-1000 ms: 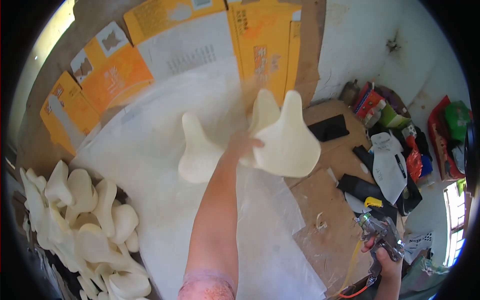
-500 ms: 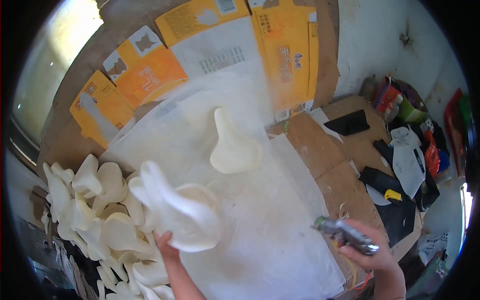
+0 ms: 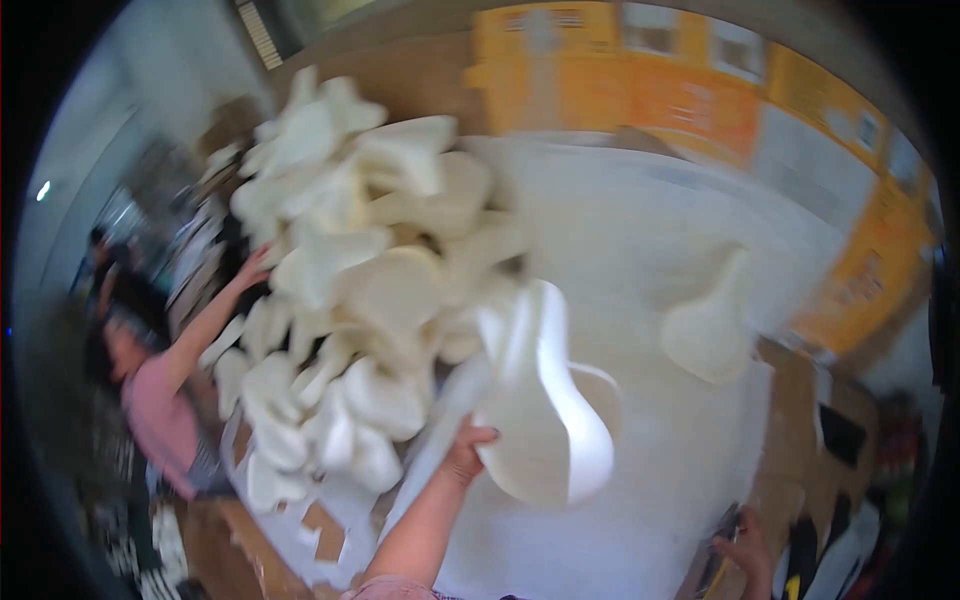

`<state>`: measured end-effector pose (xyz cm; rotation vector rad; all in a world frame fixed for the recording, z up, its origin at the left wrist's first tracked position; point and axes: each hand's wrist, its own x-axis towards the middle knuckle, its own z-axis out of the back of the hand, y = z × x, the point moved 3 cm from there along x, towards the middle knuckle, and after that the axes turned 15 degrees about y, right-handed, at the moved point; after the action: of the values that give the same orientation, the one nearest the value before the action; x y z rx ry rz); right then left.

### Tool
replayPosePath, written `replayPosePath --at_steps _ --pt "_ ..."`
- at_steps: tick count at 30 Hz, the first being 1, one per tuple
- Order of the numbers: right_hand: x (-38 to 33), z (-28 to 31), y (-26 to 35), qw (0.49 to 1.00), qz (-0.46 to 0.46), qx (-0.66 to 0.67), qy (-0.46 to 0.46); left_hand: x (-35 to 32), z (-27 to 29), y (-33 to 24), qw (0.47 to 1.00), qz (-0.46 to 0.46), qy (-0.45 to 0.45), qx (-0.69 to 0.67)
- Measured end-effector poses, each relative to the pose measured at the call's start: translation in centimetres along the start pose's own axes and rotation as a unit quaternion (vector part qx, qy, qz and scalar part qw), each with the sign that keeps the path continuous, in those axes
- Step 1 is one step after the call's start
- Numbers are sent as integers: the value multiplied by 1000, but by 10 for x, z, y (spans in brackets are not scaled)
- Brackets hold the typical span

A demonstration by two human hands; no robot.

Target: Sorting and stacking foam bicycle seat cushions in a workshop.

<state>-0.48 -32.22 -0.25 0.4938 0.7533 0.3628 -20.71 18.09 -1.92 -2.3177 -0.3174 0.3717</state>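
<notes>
**Kid:** The white foam shape [image 3: 545, 420] is right up close, isn't it? Who has it?

**Helper:** The left hand [image 3: 468, 452] has it. The fingers are closed around its lower edge, and it is lifted above the white sheet [image 3: 640, 540] on the table. It is wide and round at the bottom and thin at the top.

**Kid:** And the right hand [image 3: 742, 545]?

**Helper:** It is low at the edge of the picture, curled around a dark tool [image 3: 722, 530]. It is too blurry to say what the tool is.

**Kid:** What is behind the shape?

**Helper:** A big pile of white shapes [image 3: 350, 290] sits just to its left. One more white shape [image 3: 710, 325] lies alone on the sheet to the right.

**Kid:** And far away?

**Helper:** Flat orange boxes [image 3: 690, 95] lie along the back. Another person in a pink shirt [image 3: 160, 420] reaches a hand [image 3: 252, 270] to the pile from the left.
</notes>
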Motion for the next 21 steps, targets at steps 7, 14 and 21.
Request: replayPosePath --at_steps 7,14,21 --pt "275 65 62 926 242 221 -187 -181 13 27 999 3 -28 -24" --pt "261 26 81 930 206 280 -123 -349 48 64 987 61 -140 -51" --pt "5 -185 131 921 56 345 170 -495 90 43 957 4 -280 -75"
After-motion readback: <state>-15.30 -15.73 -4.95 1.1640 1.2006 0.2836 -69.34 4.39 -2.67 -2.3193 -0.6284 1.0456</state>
